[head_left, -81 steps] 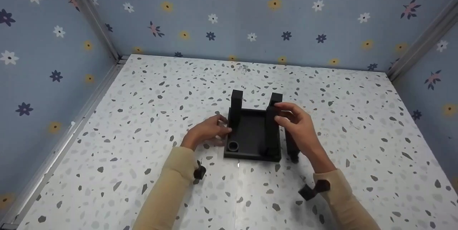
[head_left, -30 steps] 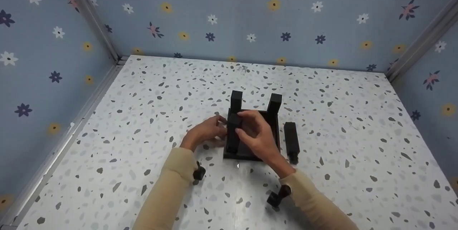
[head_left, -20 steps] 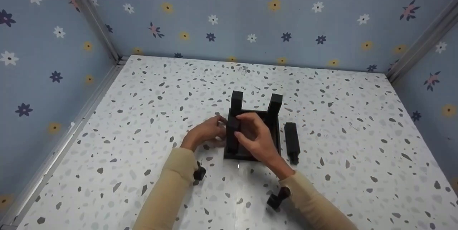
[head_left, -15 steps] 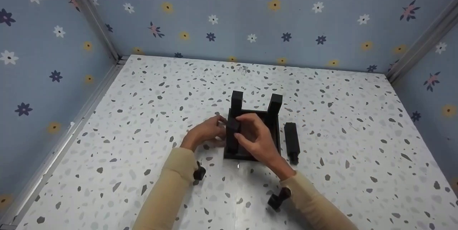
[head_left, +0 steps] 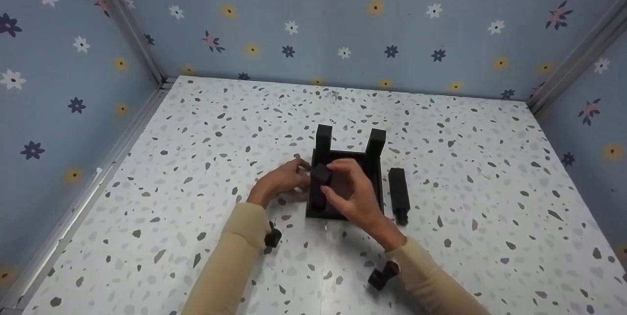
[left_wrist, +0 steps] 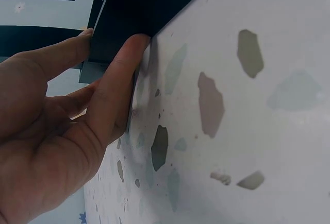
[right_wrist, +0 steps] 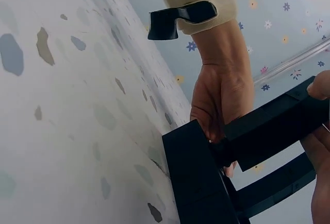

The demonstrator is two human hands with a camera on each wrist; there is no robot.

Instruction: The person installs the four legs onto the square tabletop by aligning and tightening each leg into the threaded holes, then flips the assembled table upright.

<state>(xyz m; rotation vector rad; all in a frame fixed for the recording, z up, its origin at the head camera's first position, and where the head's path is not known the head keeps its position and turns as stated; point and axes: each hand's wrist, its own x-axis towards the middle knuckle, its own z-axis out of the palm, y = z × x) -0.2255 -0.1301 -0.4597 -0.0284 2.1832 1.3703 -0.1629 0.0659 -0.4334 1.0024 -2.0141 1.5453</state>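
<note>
A shallow black square base (head_left: 370,159), like a small upturned tabletop, lies on the table. Two black legs rise from its far corners, the far left leg (head_left: 323,136) and the far right leg (head_left: 376,141). Over the near left corner my right hand (head_left: 360,197) pinches the upper end of a third black leg (head_left: 319,185). Its lower end meets the base in the right wrist view, where a narrower neck (right_wrist: 223,152) shows. My left hand (head_left: 281,180) grips the base's left wall between thumb and fingers. The near right corner is hidden behind my right hand.
Another black leg (head_left: 399,192) lies loose to the right of the base, its narrow threaded end towards me. The speckled white table (head_left: 235,124) is bounded by floral panels (head_left: 313,21) at the back and sides.
My right hand has carried the leg from the base's near right to its near left corner, covering the round socket there. The leg has since turned about its length. My left hand stays put.
</note>
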